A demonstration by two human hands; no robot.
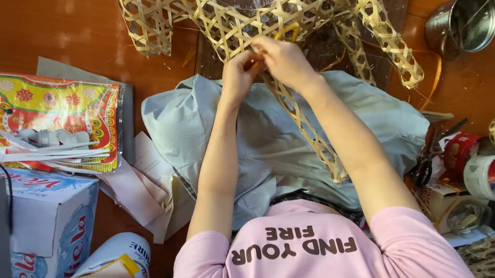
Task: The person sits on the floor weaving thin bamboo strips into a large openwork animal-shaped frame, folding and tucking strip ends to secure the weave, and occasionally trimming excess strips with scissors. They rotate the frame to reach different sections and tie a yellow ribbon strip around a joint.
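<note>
The left hand (237, 70) and right hand (283, 59) are pinching together on a bamboo strip (286, 33), seemingly yellow, working it into the woven frame (307, 2) over the lap; several lattice arms are looking finished, with loose ends trailing.

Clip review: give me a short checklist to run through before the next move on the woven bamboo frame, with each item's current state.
1. Both hands on the work: left hand and right hand meet on the woven bamboo frame: ok.
2. Frame supported: its long strip hangs down over the grey cloth on the lap: ok.
3. Yellow strip pinched at the fingers: cannot tell.
4. Metal pot apart from the frame: ok.
5. Scissors beside the right forearm, blades' state: cannot tell.
</note>
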